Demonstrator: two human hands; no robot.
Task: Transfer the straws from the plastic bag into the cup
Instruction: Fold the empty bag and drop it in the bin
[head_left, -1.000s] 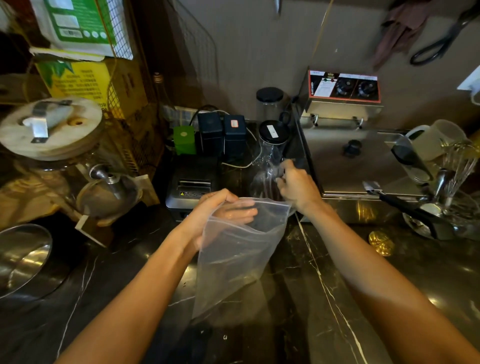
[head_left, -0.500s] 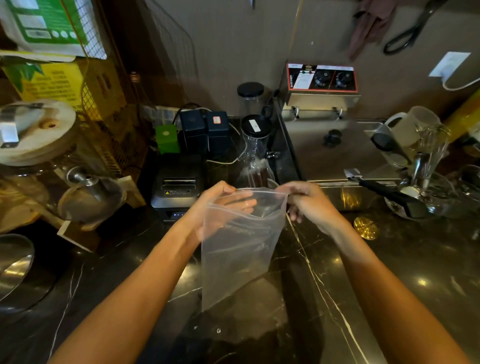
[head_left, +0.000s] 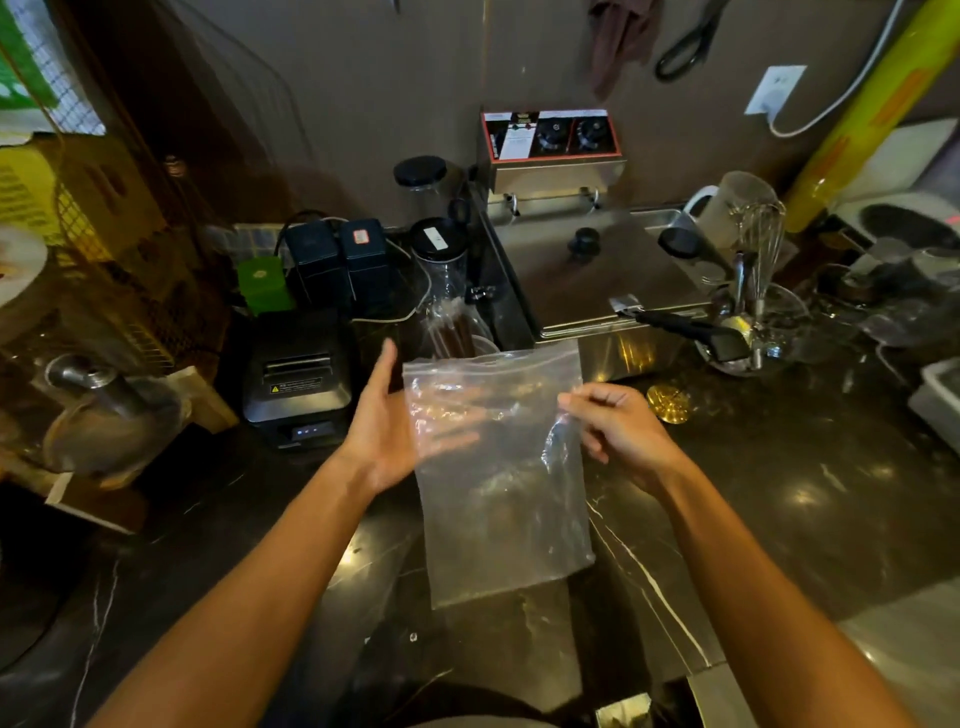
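Hands with the clear, empty zip-top plastic bag: right hand now pinches its edge, left hand has opened flat behind. Dark straws stand in the clear cup beyond; transfer looks complete.

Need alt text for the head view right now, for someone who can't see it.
Two bare hands hold an empty clear plastic bag above a dark marble counter; behind it, dark straws stand in a clear cup beside a steel fryer.

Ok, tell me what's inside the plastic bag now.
The plastic bag looks empty: only the left hand behind it and the counter show through. Its bottom corners are too blurred to check.
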